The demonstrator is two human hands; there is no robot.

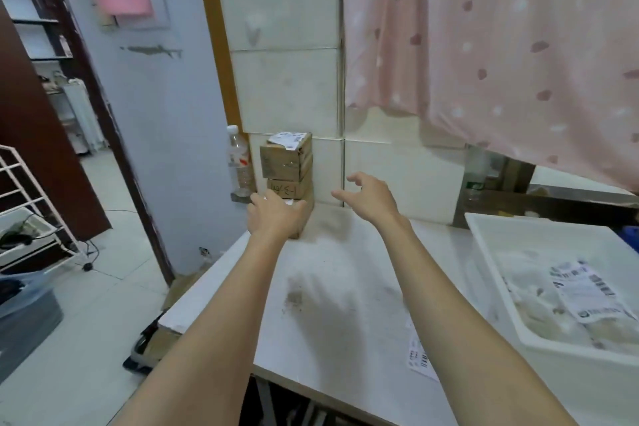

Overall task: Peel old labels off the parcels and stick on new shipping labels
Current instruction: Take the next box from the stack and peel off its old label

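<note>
Now left hand (275, 214) touches bottom parcel (300, 218); right hand (371, 195) hovers beside.

We record brown cardboard on the stacked parcels (286, 166), the top one carrying a white label (288, 138) with black print. We see dark handwriting on the lower parcel's face. We note a white table (345, 287) smudged with grey marks, and a white tub (491, 252) holding a white label sheet (584, 290) printed with black barcodes. The curtain (501, 45) is pale pink with white and dusty-rose spots. Wall tiles (287, 90) are cream. The clear bottle (239, 162) has a white cap and a red-and-white wrapper.
</note>
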